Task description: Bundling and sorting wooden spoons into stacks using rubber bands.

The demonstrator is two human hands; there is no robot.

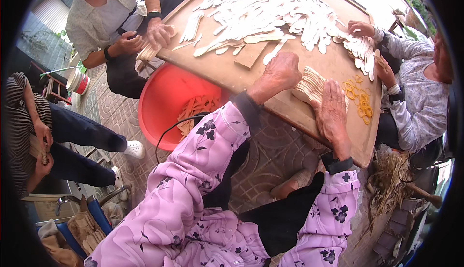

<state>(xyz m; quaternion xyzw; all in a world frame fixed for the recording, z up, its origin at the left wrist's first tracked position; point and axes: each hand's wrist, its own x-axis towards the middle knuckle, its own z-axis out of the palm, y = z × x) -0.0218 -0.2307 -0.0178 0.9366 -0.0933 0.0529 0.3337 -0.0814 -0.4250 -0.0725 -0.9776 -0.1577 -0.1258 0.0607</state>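
A row of stacked wooden spoons (309, 87) lies near the table's front edge, between my two hands. My right hand (332, 112) rests along the right side of the stack with its fingers stretched out. My left hand (279, 73) is closed just left of the stack, its fingertips turned away; what they hold, if anything, is hidden. Beside its knuckles lies a single wooden spoon (276, 50). Yellow rubber bands (357, 98) are scattered right of my right hand. Farther back spreads a large heap of loose pale wooden spoons (261, 12).
A red basin (153, 107) holding wooden pieces stands on the paved floor left of the tan table (208, 66). Co-workers sit at the table's left and right, handling wooden spoons. Another person (29, 131) at far left holds a bundle. Dry straw (386, 180) lies at lower right.
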